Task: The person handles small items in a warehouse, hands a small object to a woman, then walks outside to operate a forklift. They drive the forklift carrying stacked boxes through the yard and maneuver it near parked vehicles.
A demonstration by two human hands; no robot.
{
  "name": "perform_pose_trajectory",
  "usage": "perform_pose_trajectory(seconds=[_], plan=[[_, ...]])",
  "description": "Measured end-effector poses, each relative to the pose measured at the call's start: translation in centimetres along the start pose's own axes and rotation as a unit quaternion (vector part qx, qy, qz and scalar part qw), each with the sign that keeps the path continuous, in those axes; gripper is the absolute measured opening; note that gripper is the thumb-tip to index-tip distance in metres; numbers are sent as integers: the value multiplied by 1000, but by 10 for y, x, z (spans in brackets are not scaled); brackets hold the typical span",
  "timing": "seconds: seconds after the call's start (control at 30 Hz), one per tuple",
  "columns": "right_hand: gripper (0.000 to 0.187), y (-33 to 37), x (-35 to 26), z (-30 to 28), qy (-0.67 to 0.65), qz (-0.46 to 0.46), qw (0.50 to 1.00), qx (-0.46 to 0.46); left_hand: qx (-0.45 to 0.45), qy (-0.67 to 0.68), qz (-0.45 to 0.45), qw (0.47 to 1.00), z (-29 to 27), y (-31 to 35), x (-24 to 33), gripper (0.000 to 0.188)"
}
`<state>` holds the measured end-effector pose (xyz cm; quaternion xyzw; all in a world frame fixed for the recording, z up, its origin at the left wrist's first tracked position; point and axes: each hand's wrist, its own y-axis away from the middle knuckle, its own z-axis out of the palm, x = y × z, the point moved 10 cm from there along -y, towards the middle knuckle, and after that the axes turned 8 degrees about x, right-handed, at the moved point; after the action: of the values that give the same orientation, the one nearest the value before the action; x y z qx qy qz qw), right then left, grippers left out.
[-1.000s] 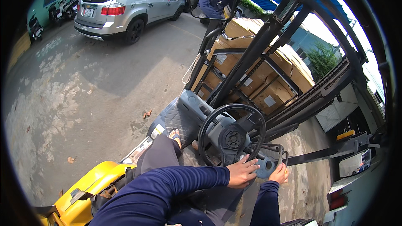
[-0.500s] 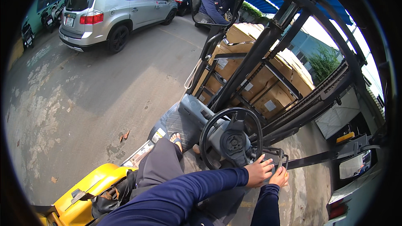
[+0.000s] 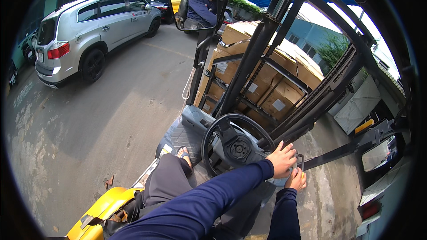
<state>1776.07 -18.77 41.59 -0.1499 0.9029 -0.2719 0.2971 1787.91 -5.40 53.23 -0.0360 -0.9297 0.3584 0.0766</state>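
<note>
My left hand (image 3: 283,159) reaches across to the right of the black steering wheel (image 3: 239,150). Its fingers are stretched out over the grey and black control levers (image 3: 301,162), and what lies under the palm is hidden. Just below it, my right hand (image 3: 296,180) has its fingers curled at the same levers, seemingly around one; a small yellow spot shows at a finger. Neither hand touches the wheel. My sandalled foot (image 3: 183,154) rests on the forklift's ridged floor plate (image 3: 187,134).
Beyond the black mast (image 3: 247,58) stand stacked cardboard boxes (image 3: 271,91). A silver car (image 3: 100,29) is parked to the left on grey pavement (image 3: 120,115). A mirror (image 3: 194,4) reflects a seated person; another mirror (image 3: 378,154) is at right. Yellow bodywork (image 3: 100,209) lies beside my leg.
My left hand has shifted forward and right, farther over the levers. My right hand stays low beside them, slightly higher in view. The whole view has turned a little, with the car sliding left.
</note>
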Motion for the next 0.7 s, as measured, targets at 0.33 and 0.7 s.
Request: perform_pose_trajectory(seconds=[0.33,0.7], plan=[[36,-86,-49,77,17,-26,999,41,4,-50,4,999,25,-98,-125,53],[32,-139,-102,133,10,-45,993,113,17,-68,-26,997,16,-179,-268,54]])
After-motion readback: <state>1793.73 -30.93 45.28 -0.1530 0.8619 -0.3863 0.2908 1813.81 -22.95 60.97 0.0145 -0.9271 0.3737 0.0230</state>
